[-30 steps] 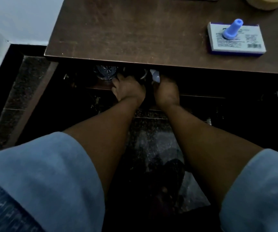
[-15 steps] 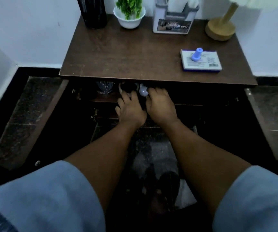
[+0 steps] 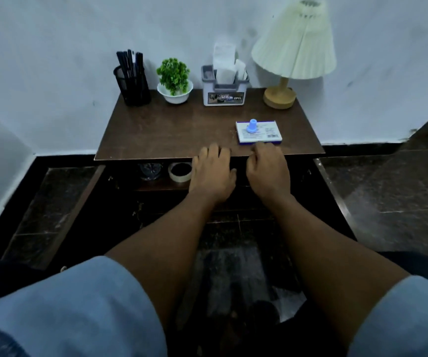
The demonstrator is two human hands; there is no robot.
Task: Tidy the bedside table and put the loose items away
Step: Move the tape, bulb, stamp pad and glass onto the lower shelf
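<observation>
Pens (image 3: 129, 64) in mesh cup (image 3: 133, 90), papers (image 3: 223, 61) in grey caddy (image 3: 224, 95), left hand (image 3: 214, 173) and right hand (image 3: 267, 172) relaxed, empty

We cannot read the print on the white box (image 3: 265, 134). The tabletop (image 3: 171, 135) hides the top of a glassy object (image 3: 150, 171) on the dark shelf (image 3: 156, 186). The curled fingers of our right hand (image 3: 267, 171) hide its palm.

On the counter (image 3: 171, 135), the caddy (image 3: 224, 95) stands left of the lamp (image 3: 280, 97), the potted plant (image 3: 174, 82) farther left, the pen cup (image 3: 132, 86) farthest. A flat box (image 3: 261, 134) lies before the lamp; a tape roll (image 3: 180, 172) sits below-left of the lamp, on the shelf (image 3: 156, 186).
</observation>
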